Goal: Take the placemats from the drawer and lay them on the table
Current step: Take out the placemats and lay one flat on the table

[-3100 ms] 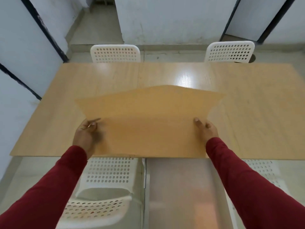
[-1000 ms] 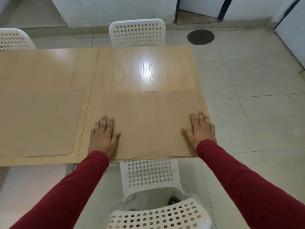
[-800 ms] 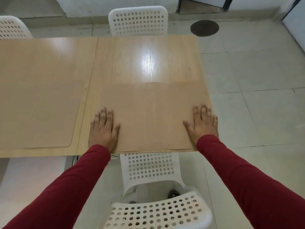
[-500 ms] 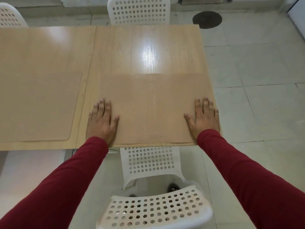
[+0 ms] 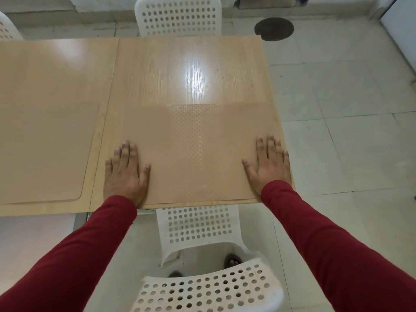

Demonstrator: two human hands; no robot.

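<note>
Since the earlier frame, view's tilting down; hands aren't shifting. Left hand point(image 5: 126, 174) & right hand point(image 5: 271, 167) are pressing flat, fingers straight, on mat point(image 5: 198, 152) at table point(image 5: 191, 70) near edge. Prob thin, floppy, light; best pinching side edges.

White perforated plastic chair point(image 5: 198, 248) at near edge, seat tucked partly beneath, backrest nearest. Second white perforated chair point(image 5: 177, 15) at far side, backrest only visible. Sliver of third white chair point(image 5: 5, 27) at far left. Pale tiled floor point(image 5: 342, 143) to right, grout lines visible. Dark round patch point(image 5: 274, 29) on floor at far right. Toes of a sandalled foot point(image 5: 233, 260) on floor, seen past near chair.
</note>
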